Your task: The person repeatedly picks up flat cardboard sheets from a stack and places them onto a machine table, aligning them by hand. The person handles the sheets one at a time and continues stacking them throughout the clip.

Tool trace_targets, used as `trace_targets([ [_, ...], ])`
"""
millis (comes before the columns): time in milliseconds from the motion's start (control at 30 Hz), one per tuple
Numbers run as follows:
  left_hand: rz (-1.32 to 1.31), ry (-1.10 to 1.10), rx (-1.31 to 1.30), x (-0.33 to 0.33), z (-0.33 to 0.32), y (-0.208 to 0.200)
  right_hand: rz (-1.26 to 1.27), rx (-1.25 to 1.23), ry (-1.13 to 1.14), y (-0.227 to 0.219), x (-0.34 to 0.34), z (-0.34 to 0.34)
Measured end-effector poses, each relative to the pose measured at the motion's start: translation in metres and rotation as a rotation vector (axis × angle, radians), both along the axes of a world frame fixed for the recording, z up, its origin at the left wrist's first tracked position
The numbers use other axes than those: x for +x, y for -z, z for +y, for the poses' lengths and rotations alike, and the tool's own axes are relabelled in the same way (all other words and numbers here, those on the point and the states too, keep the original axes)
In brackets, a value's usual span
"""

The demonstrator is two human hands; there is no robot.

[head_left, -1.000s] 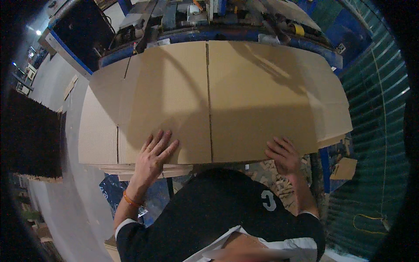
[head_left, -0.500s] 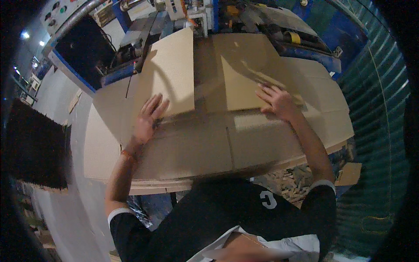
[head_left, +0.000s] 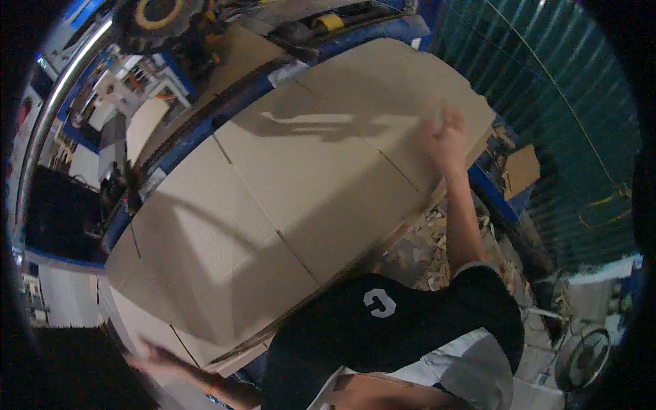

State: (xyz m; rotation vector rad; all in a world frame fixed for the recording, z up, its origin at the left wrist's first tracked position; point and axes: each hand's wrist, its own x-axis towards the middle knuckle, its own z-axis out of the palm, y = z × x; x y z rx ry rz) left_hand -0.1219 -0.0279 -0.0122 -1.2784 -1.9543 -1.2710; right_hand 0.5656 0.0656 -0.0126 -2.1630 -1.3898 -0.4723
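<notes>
A large brown cardboard sheet [head_left: 287, 181] with slots and fold lines lies across the bench on top of a stack of similar sheets. My left hand [head_left: 152, 359], blurred by motion, is at the sheet's near left corner, thumb apart from the fingers. Close to the sheet's far right end is my right hand [head_left: 445, 140], also blurred, with its fingers apart. Neither hand shows anything in its grip. Whether the fingertips touch the cardboard is too blurred to tell.
A blue-framed machine [head_left: 348, 48] runs along the far side, with a metal rail [head_left: 61, 89] and a dark wheel [head_left: 158, 17] at left. Cardboard scraps [head_left: 424, 249] lie below the bench's near side. A green corrugated wall [head_left: 547, 116] stands at right.
My view has turned. The two smaller cardboard pieces under my hands are gone from the top of the large sheet. My hands have spread wide toward opposite ends of the sheet.
</notes>
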Motion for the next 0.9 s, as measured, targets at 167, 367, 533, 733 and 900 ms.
trace_targets([
  [167,-0.357,-0.644,-0.190,-0.047,-0.080,0.045,0.444,-0.034,0.211,0.043,0.064,-0.042],
  [367,-0.306,-0.518,-0.270,-0.040,-0.095,0.038,-0.131,0.003,0.216,0.063,0.074,-0.025],
  [533,-0.466,-0.221,0.010,-0.012,-0.103,-0.025,0.136,0.347,0.072,0.053,0.076,-0.010],
  [733,-0.823,0.061,0.756,-0.049,-0.114,-0.047,1.138,1.022,-0.323,0.013,0.079,0.018],
  [900,-1.207,0.181,0.496,-0.046,-0.113,-0.007,1.137,0.905,-0.637,-0.068,0.034,-0.051],
])
